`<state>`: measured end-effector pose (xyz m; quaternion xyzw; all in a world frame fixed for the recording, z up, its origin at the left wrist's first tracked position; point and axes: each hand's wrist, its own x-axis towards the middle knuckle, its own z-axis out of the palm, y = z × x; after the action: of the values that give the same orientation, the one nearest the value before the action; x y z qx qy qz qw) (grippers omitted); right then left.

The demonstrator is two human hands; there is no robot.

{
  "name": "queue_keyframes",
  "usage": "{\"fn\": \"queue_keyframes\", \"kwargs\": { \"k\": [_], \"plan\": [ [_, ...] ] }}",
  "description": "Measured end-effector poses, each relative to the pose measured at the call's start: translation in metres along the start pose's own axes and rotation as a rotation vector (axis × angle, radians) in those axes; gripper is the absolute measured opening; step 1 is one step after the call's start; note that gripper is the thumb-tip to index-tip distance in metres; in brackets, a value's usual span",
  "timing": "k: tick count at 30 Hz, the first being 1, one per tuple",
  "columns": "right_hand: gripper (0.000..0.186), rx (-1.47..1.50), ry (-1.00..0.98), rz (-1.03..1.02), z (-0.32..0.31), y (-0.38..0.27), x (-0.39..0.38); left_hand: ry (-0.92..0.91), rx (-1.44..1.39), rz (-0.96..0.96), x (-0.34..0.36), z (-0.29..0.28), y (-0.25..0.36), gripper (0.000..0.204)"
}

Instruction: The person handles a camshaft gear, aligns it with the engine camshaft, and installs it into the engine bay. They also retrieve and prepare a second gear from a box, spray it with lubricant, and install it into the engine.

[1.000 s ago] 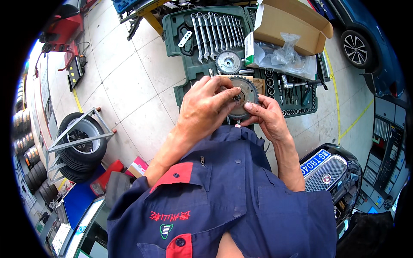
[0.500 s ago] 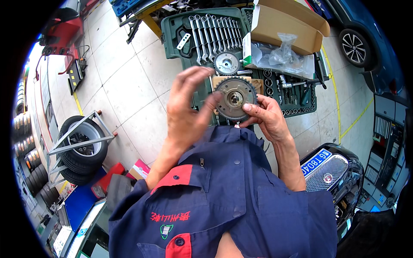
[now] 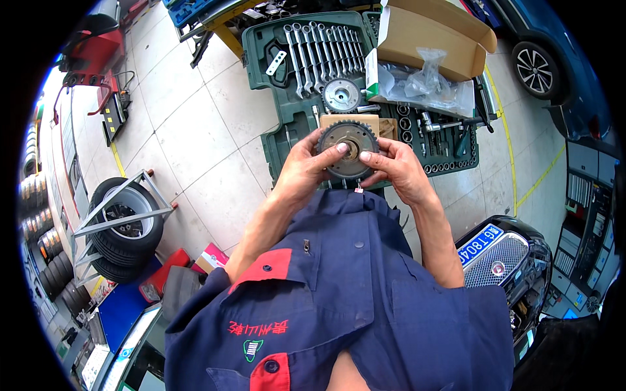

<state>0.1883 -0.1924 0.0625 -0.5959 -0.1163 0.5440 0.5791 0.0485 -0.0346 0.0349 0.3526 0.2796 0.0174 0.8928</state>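
A dark toothed gear (image 3: pixel 342 130) with a hub in its middle is held upright, facing me, between both hands. My left hand (image 3: pixel 306 163) grips its left side, thumb on the central hub. My right hand (image 3: pixel 398 169) grips the right side, thumb resting on the face beside the hub. Just beyond sits a light wooden block (image 3: pixel 365 119), partly covered by the gear. A silver gear (image 3: pixel 330 98) lies behind that in an open green tool case (image 3: pixel 257 45), which holds a row of spanners (image 3: pixel 298 62) and several sockets (image 3: pixel 405 124).
An open cardboard box (image 3: pixel 430 29) with plastic bags lies on the case. Stacked wheels (image 3: pixel 114 247) in a metal frame stand left on the tiled floor (image 3: pixel 215 176). A blue car (image 3: pixel 554 39) is at upper right; a dark car front (image 3: pixel 502 247) at lower right.
My left hand, earlier over the hub and then lifted off to the left, now grips the gear's left side. The gear has shifted slightly left with my right hand still on it.
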Motion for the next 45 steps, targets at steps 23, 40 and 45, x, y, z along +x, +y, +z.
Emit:
{"fn": "queue_keyframes", "kwargs": {
  "k": [23,40,45],
  "plan": [
    [0.022,-0.654,0.618,-0.596,0.014,-0.008,-0.017,0.098,-0.055,0.063,-0.002,0.015,-0.009,0.045],
    [0.040,1.058,-0.074,-0.167,0.007,0.066,0.029,-0.080,1.500,1.166,0.006,0.004,-0.011,0.056],
    [0.044,1.136,0.042,-0.062,0.003,0.080,0.026,-0.099,1.437,1.064,0.018,-0.007,-0.023,0.051]
  ]
}}
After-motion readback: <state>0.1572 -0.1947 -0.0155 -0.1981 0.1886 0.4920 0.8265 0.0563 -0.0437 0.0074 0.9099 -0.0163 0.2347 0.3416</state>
